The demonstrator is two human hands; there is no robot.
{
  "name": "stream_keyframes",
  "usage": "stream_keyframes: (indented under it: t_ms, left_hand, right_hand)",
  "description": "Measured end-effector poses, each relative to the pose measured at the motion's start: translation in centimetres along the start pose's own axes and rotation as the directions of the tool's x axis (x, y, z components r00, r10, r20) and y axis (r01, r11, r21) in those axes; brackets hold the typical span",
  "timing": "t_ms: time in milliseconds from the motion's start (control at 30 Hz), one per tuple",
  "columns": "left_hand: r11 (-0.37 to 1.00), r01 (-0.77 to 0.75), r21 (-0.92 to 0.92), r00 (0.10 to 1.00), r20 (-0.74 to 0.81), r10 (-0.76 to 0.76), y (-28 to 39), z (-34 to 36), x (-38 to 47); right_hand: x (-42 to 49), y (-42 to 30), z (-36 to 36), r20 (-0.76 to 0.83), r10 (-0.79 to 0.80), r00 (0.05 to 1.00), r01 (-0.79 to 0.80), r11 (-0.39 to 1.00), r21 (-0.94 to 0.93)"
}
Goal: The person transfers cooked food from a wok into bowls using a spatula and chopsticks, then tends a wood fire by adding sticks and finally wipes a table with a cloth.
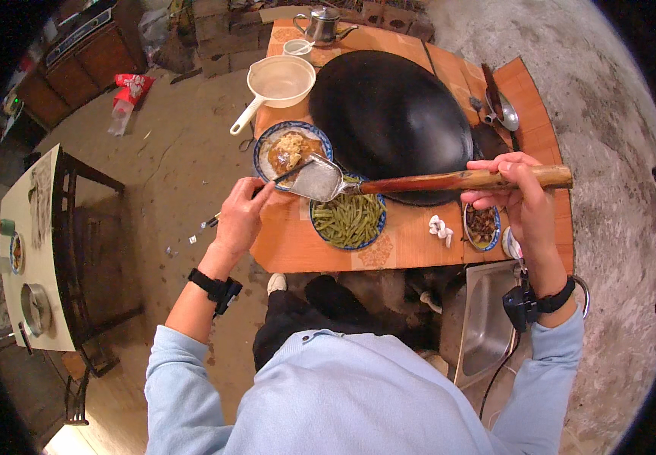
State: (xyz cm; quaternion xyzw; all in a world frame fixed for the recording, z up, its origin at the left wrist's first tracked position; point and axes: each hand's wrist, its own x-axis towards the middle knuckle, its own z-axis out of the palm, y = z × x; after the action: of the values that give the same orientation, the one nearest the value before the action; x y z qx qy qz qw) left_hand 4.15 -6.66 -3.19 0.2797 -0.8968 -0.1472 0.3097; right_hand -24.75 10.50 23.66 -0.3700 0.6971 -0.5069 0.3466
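Note:
My right hand (524,199) grips the wooden handle of a wok spatula (430,182), held level across the counter. Its metal blade reaches over the edge of a blue-rimmed plate (265,133) that holds brown sauce and a pale yellowish heap of food (291,151). Dark chopsticks (291,172) are pinched in my left hand (239,219), their tips at the blade. Below the spatula lies a blue-rimmed plate of green beans (346,222), partly hidden by the blade. Behind the handle sits a large black wok (390,114).
A white long-handled strainer or pan (282,79), a small cup (297,48) and a metal kettle (323,25) stand at the back. Near my right hand are a dish of dark food (481,224) and crumpled tissue (440,229). A metal sink (484,324) lies lower right; a side table (32,199) stands left.

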Motion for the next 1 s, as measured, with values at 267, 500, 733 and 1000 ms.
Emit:
stream_keyframes:
  t_ms: [267,500,733,1000]
  left_hand:
    - [0.998,0.063,0.03,0.998,-0.022,-0.062,-0.5,0.2,0.1]
    - [0.998,0.051,0.047,0.998,0.033,-0.052,-0.6,0.1,-0.1]
    - [0.996,0.038,0.08,0.999,0.019,-0.039,-0.8,-0.1,0.1]
    - [0.998,0.055,0.014,0.998,-0.007,-0.055,-1.3,0.1,0.3]
  right_hand:
    - [-0.2,0.1,0.1,-0.049,0.005,0.999,0.0,0.995,0.098]
    - [-0.5,0.3,0.0,-0.058,-0.004,0.998,0.01,0.994,0.104]
    - [-0.7,1.1,-0.7,-0.085,0.018,0.996,-0.006,0.991,0.136]
    - [0.2,4.4,-3.9,-0.133,0.163,0.978,-0.12,0.951,0.286]
